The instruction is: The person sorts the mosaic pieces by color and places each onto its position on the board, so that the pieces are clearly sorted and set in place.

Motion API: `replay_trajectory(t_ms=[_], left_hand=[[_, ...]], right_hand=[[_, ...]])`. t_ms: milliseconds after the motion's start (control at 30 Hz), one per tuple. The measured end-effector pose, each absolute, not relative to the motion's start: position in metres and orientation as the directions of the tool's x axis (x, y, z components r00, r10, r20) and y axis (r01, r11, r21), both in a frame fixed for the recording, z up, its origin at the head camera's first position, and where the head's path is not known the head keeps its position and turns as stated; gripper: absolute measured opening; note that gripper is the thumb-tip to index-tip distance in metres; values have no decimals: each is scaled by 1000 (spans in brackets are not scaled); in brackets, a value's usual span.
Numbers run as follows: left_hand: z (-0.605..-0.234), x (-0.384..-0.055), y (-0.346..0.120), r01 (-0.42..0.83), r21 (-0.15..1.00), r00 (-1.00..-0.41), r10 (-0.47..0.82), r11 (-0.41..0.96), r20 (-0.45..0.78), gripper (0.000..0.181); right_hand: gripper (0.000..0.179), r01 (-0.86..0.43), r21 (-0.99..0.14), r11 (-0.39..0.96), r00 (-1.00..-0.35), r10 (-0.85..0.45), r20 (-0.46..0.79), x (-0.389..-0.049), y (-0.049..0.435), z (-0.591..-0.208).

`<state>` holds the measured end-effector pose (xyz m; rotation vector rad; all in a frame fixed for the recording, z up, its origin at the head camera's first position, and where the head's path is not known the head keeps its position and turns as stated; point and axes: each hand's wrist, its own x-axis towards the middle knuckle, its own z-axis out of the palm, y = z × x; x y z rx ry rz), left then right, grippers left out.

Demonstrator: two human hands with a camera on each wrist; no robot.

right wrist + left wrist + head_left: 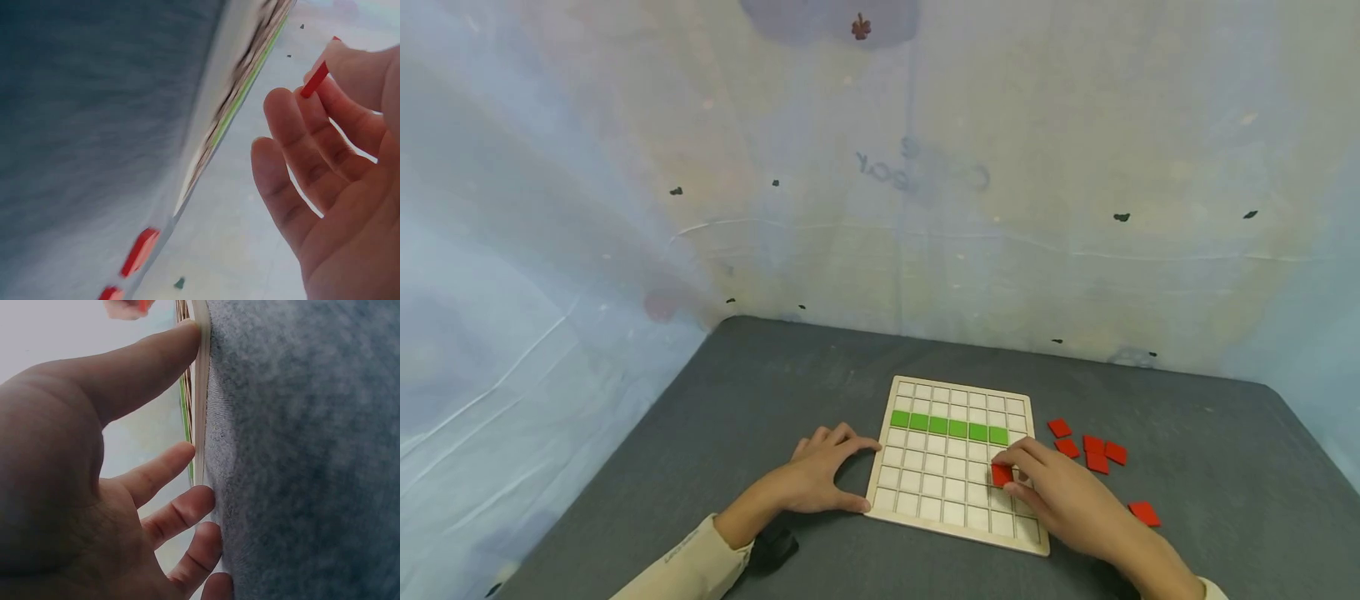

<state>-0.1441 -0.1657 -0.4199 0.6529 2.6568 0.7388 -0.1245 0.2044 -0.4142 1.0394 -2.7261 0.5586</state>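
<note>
A pale wooden grid board [932, 508] lies on the dark table, with a row of green square tiles [937, 426] set in its upper part. My left hand [816, 475] touches the board's left edge with thumb and forefinger spread apart; in the left wrist view the thumb [150, 369] rests against the rim. Over the right side of the board, my right hand [1063, 496] pinches a red square tile [1002, 476] between thumb and fingers. The right wrist view shows this red tile [315, 80] held up off the board, seen nearly edge-on.
Several loose red tiles [1097, 462] lie on the table right of the board, and one red tile [1144, 513] sits nearer, beside my right wrist. A dark object [773, 550] is by my left wrist. Pale sheeting [880, 275] hangs behind the table [790, 375].
</note>
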Motion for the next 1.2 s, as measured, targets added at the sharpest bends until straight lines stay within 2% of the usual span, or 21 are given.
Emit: replay_trajectory(t_ms=[400, 700, 933, 1200], left_hand=[[-421, -143, -163, 344, 551, -847, 505, 760, -168, 74], [-421, -144, -165, 346, 551, -849, 503, 760, -160, 74], [-420, -143, -165, 345, 553, -848, 504, 758, -162, 75], [-420, -144, -166, 337, 543, -858, 489, 769, -161, 76]], right_hand=[[21, -714, -282, 641, -699, -669, 250, -147, 181, -409], [24, -711, -282, 644, -701, -676, 227, -160, 167, -406], [25, -735, -220, 641, -678, -700, 226, -164, 159, -417], [24, -716, -227, 660, -698, -672, 246, -169, 153, -418]])
